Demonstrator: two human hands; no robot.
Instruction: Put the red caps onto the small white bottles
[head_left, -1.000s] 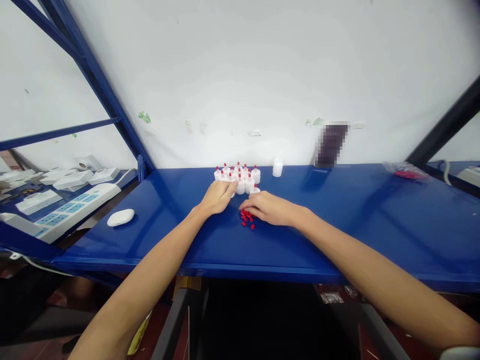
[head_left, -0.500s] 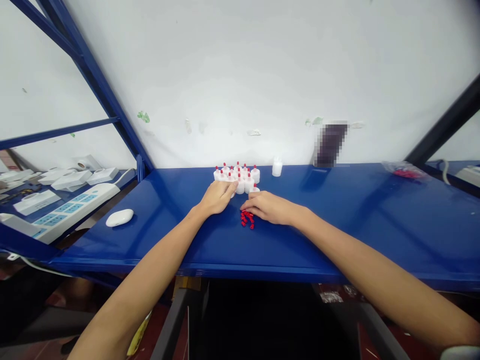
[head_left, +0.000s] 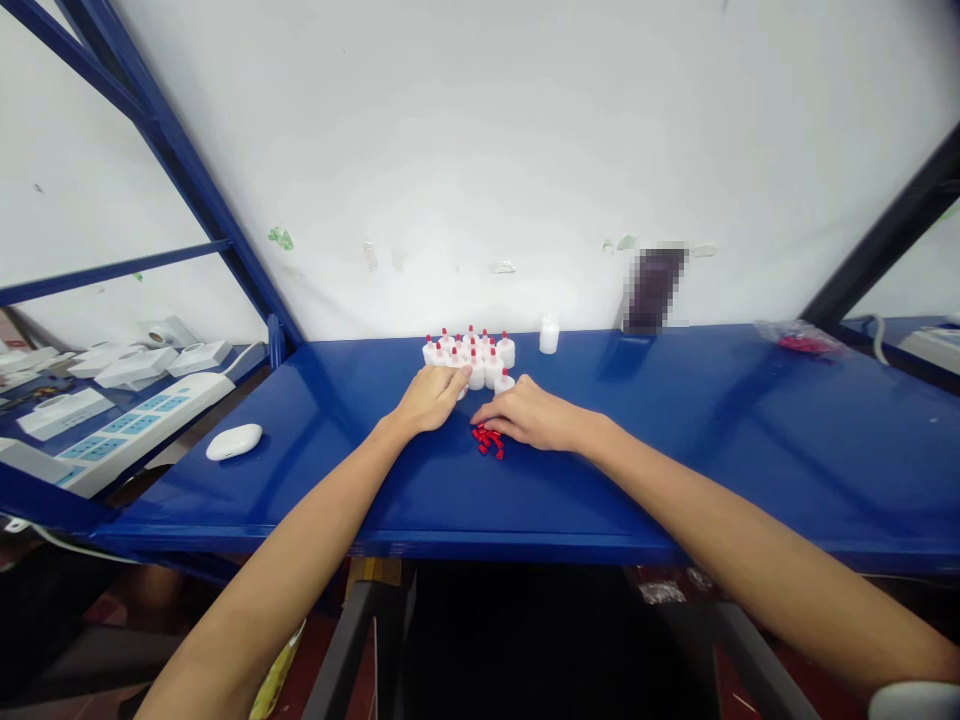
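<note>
My left hand is closed around a small white bottle, mostly hidden by the fingers, at the near left side of a cluster. That cluster of several white bottles stands upright, each with a red-tipped nozzle. Just right of centre, my right hand reaches down with bent fingers onto a small pile of red caps. Its fingertips are drawn together at the pile's far edge; whether a cap is between them is hidden. Behind this hand one more red-tipped bottle partly shows.
A lone white bottle without a red tip stands near the wall. On the blue table are a white rounded case at left and a plastic bag with red pieces at right. A power strip lies beyond the left edge.
The view has shifted slightly. My right fingertips have moved a little left over the red caps, and the caps are slightly rearranged. The left hand stays by the bottles.
</note>
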